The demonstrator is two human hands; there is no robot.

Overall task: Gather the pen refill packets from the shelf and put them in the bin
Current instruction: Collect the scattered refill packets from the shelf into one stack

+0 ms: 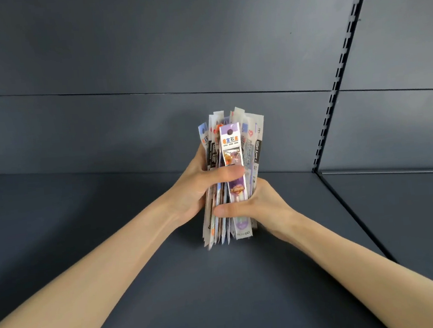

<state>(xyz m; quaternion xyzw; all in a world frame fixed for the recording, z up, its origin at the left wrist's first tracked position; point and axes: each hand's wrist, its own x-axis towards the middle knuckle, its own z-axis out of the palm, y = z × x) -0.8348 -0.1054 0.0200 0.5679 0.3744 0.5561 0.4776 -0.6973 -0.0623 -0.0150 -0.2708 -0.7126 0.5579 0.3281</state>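
Observation:
A thick bundle of several long, narrow pen refill packets [231,146] stands upright just above the dark grey shelf [111,240], at the middle of the view. The front packet is purple and white with printed lettering. My left hand [199,189] grips the bundle from the left, thumb across its front. My right hand [262,207] wraps it lower down from the right, thumb across the front too. The packets' lower ends fan out a little below my hands. No bin is in view.
The shelf's dark back panel [147,64] rises behind the bundle. A slotted black upright [343,64] runs diagonally at the right, and a divider line [358,219] separates the neighbouring shelf bay [413,211] at the right.

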